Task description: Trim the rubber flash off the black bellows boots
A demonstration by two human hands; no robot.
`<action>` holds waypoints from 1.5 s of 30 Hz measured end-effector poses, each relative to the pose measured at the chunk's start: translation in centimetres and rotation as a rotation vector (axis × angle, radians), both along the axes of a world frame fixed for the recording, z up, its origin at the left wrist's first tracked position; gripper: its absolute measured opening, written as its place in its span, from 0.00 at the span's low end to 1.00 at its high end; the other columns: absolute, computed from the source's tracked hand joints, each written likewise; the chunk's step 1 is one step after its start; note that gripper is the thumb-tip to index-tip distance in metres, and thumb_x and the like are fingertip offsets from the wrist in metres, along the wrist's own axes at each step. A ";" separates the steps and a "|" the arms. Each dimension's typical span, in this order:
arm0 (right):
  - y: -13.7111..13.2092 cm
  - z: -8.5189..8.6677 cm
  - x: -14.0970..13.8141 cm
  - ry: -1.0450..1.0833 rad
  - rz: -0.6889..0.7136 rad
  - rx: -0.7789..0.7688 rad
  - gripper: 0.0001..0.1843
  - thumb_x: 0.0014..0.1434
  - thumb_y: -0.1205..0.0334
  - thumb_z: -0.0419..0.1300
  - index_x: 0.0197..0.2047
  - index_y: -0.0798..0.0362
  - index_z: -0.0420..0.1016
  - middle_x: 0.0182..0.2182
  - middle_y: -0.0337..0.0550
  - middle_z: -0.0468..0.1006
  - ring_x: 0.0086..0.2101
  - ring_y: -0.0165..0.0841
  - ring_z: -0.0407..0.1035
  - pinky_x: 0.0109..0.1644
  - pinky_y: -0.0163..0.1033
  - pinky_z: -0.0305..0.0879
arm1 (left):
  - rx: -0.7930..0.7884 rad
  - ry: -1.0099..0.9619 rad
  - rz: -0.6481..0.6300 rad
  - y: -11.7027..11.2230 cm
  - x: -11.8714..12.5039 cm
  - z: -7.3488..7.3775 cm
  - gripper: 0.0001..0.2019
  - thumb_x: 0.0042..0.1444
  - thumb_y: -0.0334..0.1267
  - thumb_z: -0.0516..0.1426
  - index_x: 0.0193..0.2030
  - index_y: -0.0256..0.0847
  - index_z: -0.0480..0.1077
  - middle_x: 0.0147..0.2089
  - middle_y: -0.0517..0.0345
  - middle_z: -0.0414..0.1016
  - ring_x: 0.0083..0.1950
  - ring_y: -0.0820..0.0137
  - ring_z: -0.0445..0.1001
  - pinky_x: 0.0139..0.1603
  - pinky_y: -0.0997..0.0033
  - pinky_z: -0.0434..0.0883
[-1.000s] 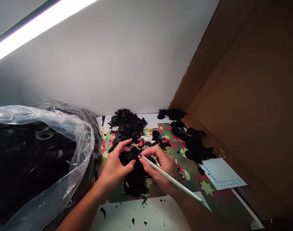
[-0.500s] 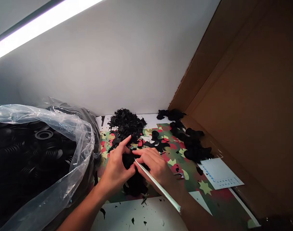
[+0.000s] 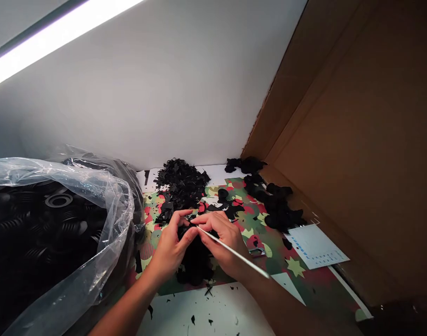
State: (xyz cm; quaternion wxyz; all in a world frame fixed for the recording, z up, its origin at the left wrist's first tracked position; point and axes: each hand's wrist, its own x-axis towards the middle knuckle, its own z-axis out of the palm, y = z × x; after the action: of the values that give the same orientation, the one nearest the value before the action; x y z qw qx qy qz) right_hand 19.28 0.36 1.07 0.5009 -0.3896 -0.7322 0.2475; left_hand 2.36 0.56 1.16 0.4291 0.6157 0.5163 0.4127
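My left hand (image 3: 172, 245) curls its thumb and fingers around a small black rubber-like piece (image 3: 182, 230), mostly hidden by the fingers. Close against it, my right hand (image 3: 226, 239) pinches a thin white pen-like tool (image 3: 239, 256). The tool's tip meets the black piece between the hands, and its back end slants down to the right. Below the hands lies a heap of dark pieces (image 3: 195, 268). Just beyond them rises a pile of black scraps (image 3: 180, 184).
On the left stands a clear plastic bag (image 3: 120, 200) full of black ribbed parts (image 3: 59, 200). Black pieces (image 3: 283, 207) line the cardboard wall (image 3: 353, 140) at right, near a white card (image 3: 316, 246). A camouflage-patterned sheet (image 3: 283, 289) covers the table.
My left index finger has bent down from its raised position onto the black piece. The tool has turned in my right hand, its back end swinging up and slightly right. The view has shifted slightly.
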 end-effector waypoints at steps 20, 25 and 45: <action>3.6 -0.9 5.1 -0.108 -0.489 -0.364 0.11 0.54 0.66 0.54 0.23 0.47 0.59 0.21 0.37 0.67 0.24 0.33 0.57 0.28 0.38 0.48 | 0.434 -0.095 0.306 -1.0 -0.4 0.2 0.02 0.61 0.38 0.61 0.38 0.47 0.76 0.39 0.59 0.79 0.45 0.65 0.78 0.52 0.66 0.73; 4.2 -0.9 5.8 -0.119 -0.330 -0.402 0.13 0.50 0.64 0.59 0.20 0.48 0.60 0.23 0.36 0.69 0.26 0.33 0.63 0.30 0.37 0.55 | 0.276 -0.167 0.171 -0.9 -0.8 1.3 0.06 0.58 0.39 0.64 0.40 0.46 0.71 0.44 0.57 0.81 0.47 0.65 0.79 0.50 0.67 0.74; 0.7 0.3 1.2 0.300 0.008 -0.056 0.07 0.65 0.64 0.56 0.37 0.49 0.75 0.45 0.46 0.74 0.48 0.39 0.71 0.54 0.47 0.69 | 0.034 -0.115 0.012 -0.4 -0.7 1.5 0.19 0.56 0.40 0.61 0.54 0.41 0.77 0.49 0.51 0.84 0.49 0.60 0.82 0.50 0.64 0.77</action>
State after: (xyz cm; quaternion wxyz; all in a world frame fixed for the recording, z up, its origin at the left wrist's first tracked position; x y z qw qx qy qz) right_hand 20.44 1.03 1.38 0.5926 -0.3590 -0.6437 0.3250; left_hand 1.71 0.16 2.67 0.4452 0.5948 0.4874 0.4588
